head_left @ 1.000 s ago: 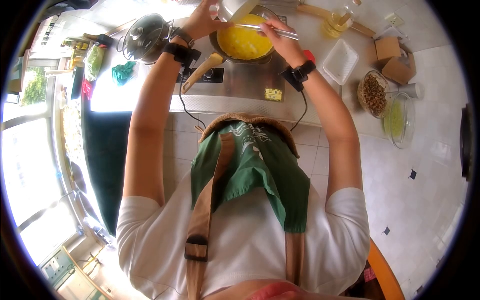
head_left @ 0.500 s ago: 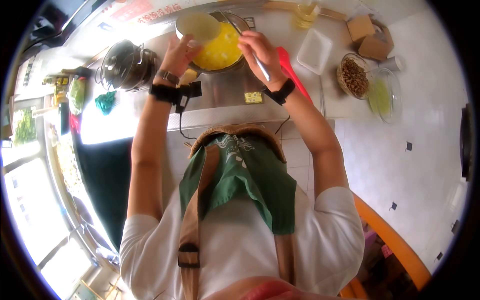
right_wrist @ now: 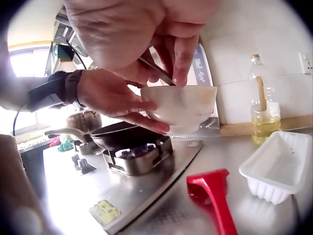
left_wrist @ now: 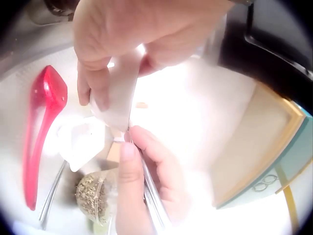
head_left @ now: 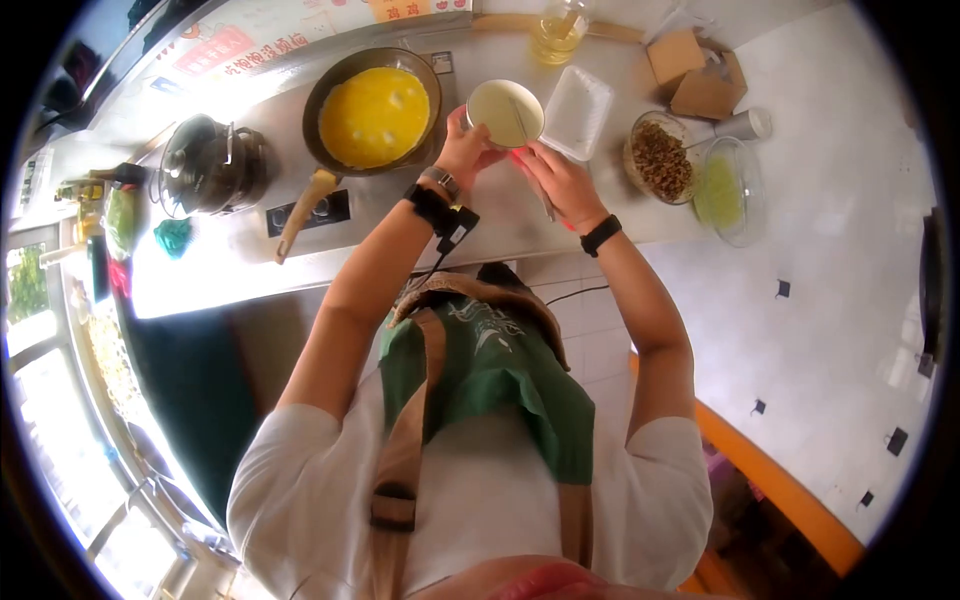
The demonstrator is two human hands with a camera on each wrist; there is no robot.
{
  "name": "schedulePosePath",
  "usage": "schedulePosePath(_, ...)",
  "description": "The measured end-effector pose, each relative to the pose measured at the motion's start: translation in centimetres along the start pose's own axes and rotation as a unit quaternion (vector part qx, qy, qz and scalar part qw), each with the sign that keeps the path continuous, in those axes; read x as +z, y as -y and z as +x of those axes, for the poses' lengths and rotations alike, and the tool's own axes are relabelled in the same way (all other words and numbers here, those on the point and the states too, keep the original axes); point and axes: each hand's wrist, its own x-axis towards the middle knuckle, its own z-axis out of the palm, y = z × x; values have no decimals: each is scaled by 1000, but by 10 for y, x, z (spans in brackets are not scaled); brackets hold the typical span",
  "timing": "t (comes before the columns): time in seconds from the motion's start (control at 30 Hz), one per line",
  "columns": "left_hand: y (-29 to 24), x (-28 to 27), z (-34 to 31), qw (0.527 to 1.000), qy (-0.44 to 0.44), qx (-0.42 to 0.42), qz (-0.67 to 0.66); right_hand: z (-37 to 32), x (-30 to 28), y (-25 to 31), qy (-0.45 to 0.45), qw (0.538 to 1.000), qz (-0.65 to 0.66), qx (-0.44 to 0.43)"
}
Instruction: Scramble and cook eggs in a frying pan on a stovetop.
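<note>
My left hand [head_left: 467,150] grips a white bowl [head_left: 490,105] by its side, thumb and fingers round the wall. The bowl is held upright above the counter, right of the stove, with a pale film inside. Between my right hand's [head_left: 565,185] thumb and fingers are metal chopsticks [left_wrist: 154,200], their tips inside the bowl. To the left, a frying pan [head_left: 305,210] with a light handle sits on the burner. A layer of yellow beaten egg [head_left: 375,115] with a few pale bubbles covers its bottom.
A red spatula [right_wrist: 215,196] lies under the hands, beside a white plastic tray [head_left: 580,110]. Farther right are a bowl of brown chopped filling [head_left: 660,165] and a glass bowl with something green [head_left: 722,195]. An oil bottle [head_left: 560,35] and lidded pot [head_left: 205,165] flank the work area.
Both hands have moved right, away from above the pan, carrying the bowl and chopsticks. The bowl, tipped over the pan earlier, is now upright, and the chopstick tips have come into it.
</note>
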Motion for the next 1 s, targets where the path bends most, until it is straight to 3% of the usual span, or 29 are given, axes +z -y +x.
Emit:
schedulePosePath(0.27,59,30,120,996,-43,33,-69,0,8,-99,25,998,16,-49)
schedulePosePath(0.33,59,37,132,996,-46,58,-58,8,20,-117,73,997,38,3)
schedulePosePath(0.5,78,24,191,989,-119,38,-73,33,56,-144,124,992,-4,-33)
schedulePosePath(0.7,93,8,210,953,-234,122,151,57,109,-163,192,980,-34,-40)
schedulePosePath(0.8,95,5,217,924,-280,145,217,65,121,-164,177,982,-11,-62)
schedulePosePath(0.93,79,6,203,951,-256,88,149,69,131,-162,182,980,27,-70)
schedulePosePath(1.0,65,12,181,962,-213,8,172,70,135,-166,221,974,34,-46)
